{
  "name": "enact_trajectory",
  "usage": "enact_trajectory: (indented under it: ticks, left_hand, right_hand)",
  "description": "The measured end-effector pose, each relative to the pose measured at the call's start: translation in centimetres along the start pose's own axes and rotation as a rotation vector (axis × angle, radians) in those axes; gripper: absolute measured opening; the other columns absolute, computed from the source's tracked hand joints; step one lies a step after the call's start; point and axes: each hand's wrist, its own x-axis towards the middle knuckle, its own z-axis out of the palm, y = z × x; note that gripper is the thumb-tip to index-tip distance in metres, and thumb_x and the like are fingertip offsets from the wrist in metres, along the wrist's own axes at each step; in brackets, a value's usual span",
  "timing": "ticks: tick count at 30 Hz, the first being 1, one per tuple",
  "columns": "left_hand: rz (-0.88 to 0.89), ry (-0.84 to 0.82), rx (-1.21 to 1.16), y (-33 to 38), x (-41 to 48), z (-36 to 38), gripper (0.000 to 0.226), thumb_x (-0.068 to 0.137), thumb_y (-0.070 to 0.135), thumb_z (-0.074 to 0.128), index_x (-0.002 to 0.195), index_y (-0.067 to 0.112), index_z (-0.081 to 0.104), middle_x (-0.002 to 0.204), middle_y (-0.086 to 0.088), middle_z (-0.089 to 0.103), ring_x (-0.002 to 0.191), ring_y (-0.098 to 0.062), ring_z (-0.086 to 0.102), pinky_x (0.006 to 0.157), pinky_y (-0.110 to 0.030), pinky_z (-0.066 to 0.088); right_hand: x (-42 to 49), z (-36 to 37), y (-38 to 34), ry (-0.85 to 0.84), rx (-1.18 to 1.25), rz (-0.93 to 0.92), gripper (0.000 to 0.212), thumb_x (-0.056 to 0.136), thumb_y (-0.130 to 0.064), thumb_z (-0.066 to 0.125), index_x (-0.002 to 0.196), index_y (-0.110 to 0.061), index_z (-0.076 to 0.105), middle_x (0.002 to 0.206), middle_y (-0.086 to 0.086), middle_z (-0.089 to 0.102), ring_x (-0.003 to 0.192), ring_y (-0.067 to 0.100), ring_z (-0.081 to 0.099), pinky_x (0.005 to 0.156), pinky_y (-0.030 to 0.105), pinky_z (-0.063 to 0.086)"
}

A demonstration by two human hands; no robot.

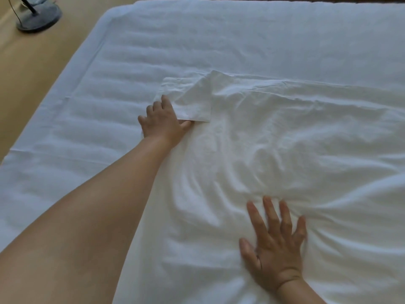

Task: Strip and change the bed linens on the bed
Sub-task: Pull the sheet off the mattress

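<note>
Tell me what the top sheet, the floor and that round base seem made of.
The sheet: thin woven cloth, likely cotton or a blend, matte white; it creases finely. The floor: smooth tan, slight sheen, perhaps wood or laminate. The base: matte dark grey, metal or plastic, unclear.

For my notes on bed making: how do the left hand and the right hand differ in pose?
The left hand is stretched far out, fingers curled at the folded corner of the top sheet; the right hand lies near, fingers spread flat. Both touch that sheet.
</note>
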Motion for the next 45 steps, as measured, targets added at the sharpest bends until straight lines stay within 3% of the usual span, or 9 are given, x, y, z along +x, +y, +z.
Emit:
enact_trajectory:
  ticks: [15,23,27,30,32,36,39,42,45]
  left_hand:
    - [-0.385,-0.146,-0.431,-0.2,2.1,-1.7,0.093,0.064,0.062,0.073,0.133,0.011,0.037,0.138,-0.011,0.037,0.13,-0.029,0.035,0.1,-0.043,0.033]
    - [0.182,0.167,-0.22,2.4,-2.3,-2.2,0.03,0.089,0.017,0.049,0.117,0.015,0.059,0.113,-0.011,0.064,0.106,-0.032,0.058,0.088,-0.036,0.033]
    - [0.483,0.053,-0.184,2.9,-8.5,-1.5,0.027,0.088,0.015,0.048,0.112,0.014,0.062,0.108,-0.011,0.064,0.103,-0.032,0.058,0.084,-0.037,0.037]
    - [0.487,-0.087,-0.206,2.0,-14.4,-1.6,0.023,0.09,0.02,0.048,0.106,0.014,0.063,0.105,-0.009,0.065,0.1,-0.031,0.057,0.083,-0.037,0.037]
    - [0.452,-0.129,-0.232,1.6,-18.1,-2.1,0.021,0.091,0.021,0.048,0.101,0.013,0.064,0.101,-0.01,0.065,0.096,-0.032,0.058,0.08,-0.036,0.038]
    - [0.496,-0.241,-0.329,2.5,-26.4,-4.9,0.018,0.092,0.022,0.047,0.095,0.012,0.062,0.094,-0.008,0.064,0.089,-0.029,0.057,0.078,-0.035,0.039]
    - [0.663,-0.314,-0.403,4.9,-33.4,-6.9,0.018,0.092,0.022,0.049,0.089,0.01,0.062,0.083,-0.007,0.06,0.081,-0.029,0.055,0.067,-0.033,0.033]
    - [0.866,-0.224,-0.476,7.0,-38.9,-8.8,0.012,0.073,0.014,0.068,0.079,0.004,0.065,0.066,-0.009,0.056,0.062,-0.031,0.056,0.06,-0.03,0.034]
    - [0.773,-0.157,-0.382,6.8,-40.9,-9.5,0.072,0.061,0.037,0.08,0.126,0.015,0.057,0.113,-0.011,0.058,0.106,-0.032,0.055,0.094,-0.048,0.036]
  right_hand:
    - [-0.1,0.4,0.2,-0.015,-0.009,-0.009,0.074,0.067,-0.055,0.041,0.135,-0.025,0.039,0.142,0.01,0.034,0.129,0.036,0.031,0.103,0.059,0.014]
    - [-0.1,0.2,0.4,-0.031,0.012,-0.016,0.072,0.069,-0.054,0.04,0.136,-0.026,0.037,0.143,0.008,0.034,0.131,0.037,0.028,0.103,0.058,0.014]
    - [0.1,-0.4,0.1,-0.136,0.038,0.012,0.072,0.072,-0.056,0.036,0.14,-0.03,0.034,0.146,0.011,0.039,0.134,0.035,0.023,0.106,0.063,0.009]
    - [0.8,-1.9,0.3,-0.32,0.065,0.057,0.075,0.075,-0.062,0.019,0.147,-0.039,0.017,0.158,-0.002,0.015,0.145,0.025,0.0,0.108,0.047,-0.019]
    - [1.8,-3.2,0.3,-0.403,0.236,0.152,0.062,0.088,-0.05,0.027,0.147,-0.03,0.026,0.158,-0.003,0.014,0.145,0.02,0.002,0.111,0.043,-0.012]
    - [2.0,-11.2,-0.3,-0.27,1.455,0.812,0.049,0.09,-0.044,0.037,0.118,-0.011,0.06,0.114,0.008,0.064,0.108,0.026,0.058,0.089,0.036,0.047]
    - [-0.5,-15.1,0.2,-0.388,1.352,0.999,0.053,0.086,-0.046,0.059,0.123,-0.008,0.052,0.108,0.008,0.064,0.093,0.02,0.065,0.079,0.029,0.054]
    - [-4.8,-18.7,1.3,-0.394,1.213,0.943,0.013,0.085,-0.008,0.052,0.072,-0.006,0.051,0.059,0.006,0.044,0.037,0.011,0.044,0.033,0.01,0.028]
    - [-8.8,-21.9,2.3,-0.365,1.229,1.099,0.02,0.082,-0.003,0.041,0.064,-0.01,0.048,0.05,0.002,0.043,0.036,0.012,0.045,0.038,0.014,0.033]
